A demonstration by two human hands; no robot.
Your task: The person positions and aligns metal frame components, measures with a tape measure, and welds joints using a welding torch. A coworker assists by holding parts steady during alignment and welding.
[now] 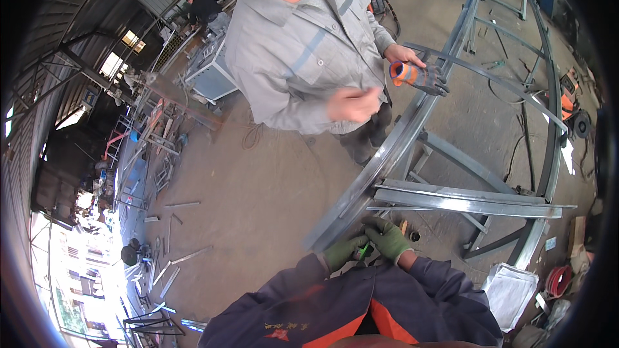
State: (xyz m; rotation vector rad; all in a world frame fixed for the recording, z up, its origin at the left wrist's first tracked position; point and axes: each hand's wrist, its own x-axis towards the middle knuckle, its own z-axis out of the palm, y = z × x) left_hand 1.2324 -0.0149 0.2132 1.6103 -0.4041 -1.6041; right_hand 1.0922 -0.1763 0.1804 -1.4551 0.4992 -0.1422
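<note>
My left hand and my right hand, both in green work gloves, meet close in front of my dark jacket. Their fingers are curled together around a small item with a bright green part; its kind is hidden by the gloves. Just beyond my hands is the near end of a long steel beam. To the right of that, a shorter steel channel lies across the frame.
A co-worker in a grey jacket stands across the beam, holding grey and orange gloves. A white sack and a red coil sit at right. Metal offcuts lie on the floor at left.
</note>
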